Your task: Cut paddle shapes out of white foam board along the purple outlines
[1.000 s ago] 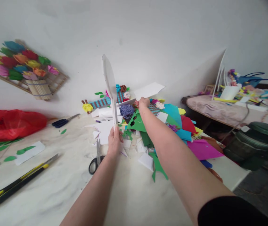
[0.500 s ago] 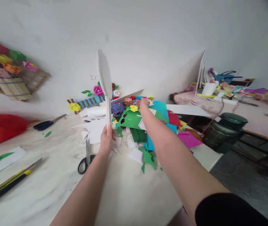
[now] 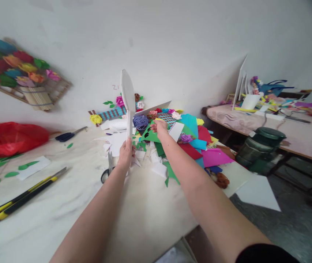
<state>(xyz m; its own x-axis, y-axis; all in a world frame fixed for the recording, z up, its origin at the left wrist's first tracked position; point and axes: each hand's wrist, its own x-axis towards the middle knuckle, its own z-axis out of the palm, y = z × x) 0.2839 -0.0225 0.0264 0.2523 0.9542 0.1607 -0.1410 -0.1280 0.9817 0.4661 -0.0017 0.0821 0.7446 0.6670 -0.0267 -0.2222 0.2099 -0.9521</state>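
Note:
My left hand (image 3: 126, 151) is closed around the narrow handle of a white paddle-shaped board (image 3: 128, 91), which stands upright, nearly edge-on to me. Over the craft pile, my right hand (image 3: 160, 128) has its fingers curled beside a bit of yellow paper; what they grip, if anything, is hidden. Under that hand lies green sheet material (image 3: 150, 135) with cut-out holes. Around it are a ball of purple-blue yarn (image 3: 141, 122), a pale pink paper flower (image 3: 176, 115) and a white piece of card (image 3: 176, 130). Black-handled scissors (image 3: 108, 173) lie beside my left wrist.
A yellow-and-black utility knife (image 3: 25, 195), green paper leaves (image 3: 28, 165), dark-handled scissors (image 3: 66, 136) and a red plastic bag (image 3: 13, 138) lie left. A flower panel (image 3: 37, 95) leans on the wall. Right are a green bin (image 3: 262, 149) and another table (image 3: 295, 129) with a person's hand.
My right hand has moved left and slightly nearer, from the pink flowers to where the yellow flower showed. My left hand still holds the white board. The view has shifted a little.

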